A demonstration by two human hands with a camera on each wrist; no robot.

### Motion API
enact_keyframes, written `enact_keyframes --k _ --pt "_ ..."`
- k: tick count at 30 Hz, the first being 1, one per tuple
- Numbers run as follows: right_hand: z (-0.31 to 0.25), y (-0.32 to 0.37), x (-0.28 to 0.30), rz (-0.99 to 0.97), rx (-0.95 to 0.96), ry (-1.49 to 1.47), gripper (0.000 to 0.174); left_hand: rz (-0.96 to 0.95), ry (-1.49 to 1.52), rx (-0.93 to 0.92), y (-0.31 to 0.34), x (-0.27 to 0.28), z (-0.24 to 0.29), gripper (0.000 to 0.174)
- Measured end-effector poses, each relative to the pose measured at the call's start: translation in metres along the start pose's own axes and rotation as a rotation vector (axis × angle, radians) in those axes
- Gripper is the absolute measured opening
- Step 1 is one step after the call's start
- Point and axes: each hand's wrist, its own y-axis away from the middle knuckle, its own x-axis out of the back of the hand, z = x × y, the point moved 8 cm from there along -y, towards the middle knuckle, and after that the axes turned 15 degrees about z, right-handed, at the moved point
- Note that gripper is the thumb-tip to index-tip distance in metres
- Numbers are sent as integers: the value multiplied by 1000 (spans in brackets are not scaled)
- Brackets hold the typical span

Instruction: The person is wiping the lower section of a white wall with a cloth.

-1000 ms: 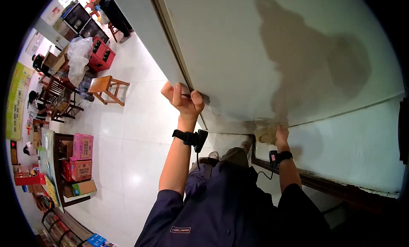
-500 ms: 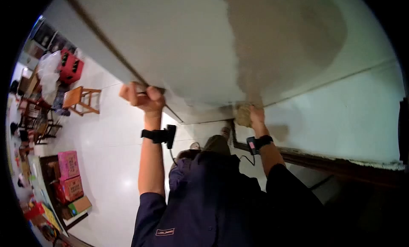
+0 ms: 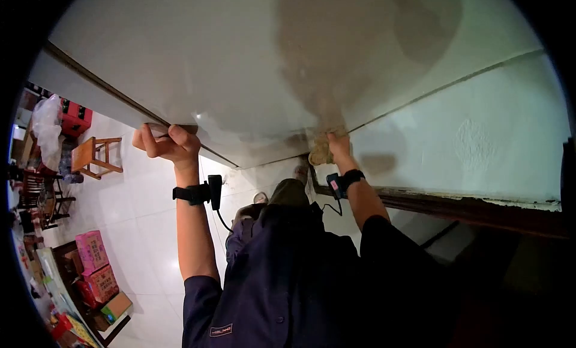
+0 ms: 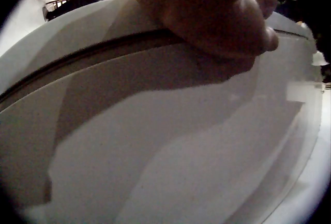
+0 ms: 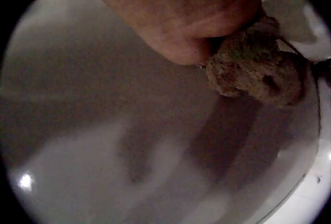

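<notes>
A large white panel (image 3: 240, 60) stands in front of me, with a dark seam (image 3: 108, 84) along its left edge. At that edge my left hand (image 3: 168, 145) grips with bent fingers, thumb side toward the panel's face. The left wrist view shows the same hand (image 4: 207, 22) lying over the seam, most of its fingers hidden. Low on the panel, my right hand (image 3: 339, 148) holds a bunched, brownish rag (image 3: 320, 151) against the white surface. Seen from the right wrist, the crumpled rag (image 5: 253, 71) sticks out past the fingers.
A dark, worn ledge (image 3: 468, 204) runs beneath the panel on the right. On the left, a wooden stool (image 3: 96, 157) stands on the tiled floor (image 3: 144, 228). Pink and red boxes (image 3: 96, 261) fill a shelf nearby; red crates (image 3: 76, 118) are farther off.
The head view has swung, so both hands and the room appear farther left. My left hand keeps to the panel's edge, and the rag stays in my right hand low on the panel.
</notes>
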Motion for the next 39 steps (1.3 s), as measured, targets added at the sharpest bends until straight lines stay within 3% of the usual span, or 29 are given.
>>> enact_keyframes --k 1,3,7,9,10,13,15,19,21,25,28,31,32,34,37,38,39 --pt "1 -4 -1 3 -7 1 64 -7 -9 -14 0 0 1 45" --pt "9 -4 5 53 -215 125 67 -12 -7 -16 0 0 3 45" --pt "-3 20 24 171 -305 141 56 -11 9 -49 -2 -1 4 46" --pt "1 28 20 59 -396 -176 55 -11 2 -51 -2 -1 4 46" --pt "4 33 20 58 -398 -181 55 -11 9 -46 -2 -2 4 46" --pt "5 39 28 30 -313 -187 52 -13 5 -38 -1 -2 4 47" --pt "-6 40 25 -114 -46 -174 49 -11 -4 -54 -2 -2 3 47" --pt "-25 62 39 -187 -19 -233 47 -23 -13 -97 -2 -3 4 44" --pt "-34 76 39 -340 -49 -217 67 -14 -4 -72 -2 -6 6 44" --pt "-15 72 33 -273 -39 -225 59 -12 -27 -79 -2 -3 3 43" --pt "-37 103 42 -272 -51 -268 52 -35 -80 -138 6 -5 -3 46" --pt "-41 114 44 -209 -89 -402 51 -60 87 87 8 -8 -6 51" --pt "-52 123 43 -256 -121 -469 50 -83 110 75 12 -8 -1 51" --pt "-56 134 32 -264 -198 -604 50 -117 28 390 17 -9 -7 51" --pt "-67 132 29 -255 -183 -651 51 -379 -287 327 10 11 39 40" --pt "-86 145 30 -353 -172 -637 51 -413 -367 330 24 23 39 37" --pt "-101 158 31 -460 -154 -617 51 -451 -252 551 52 31 35 36"
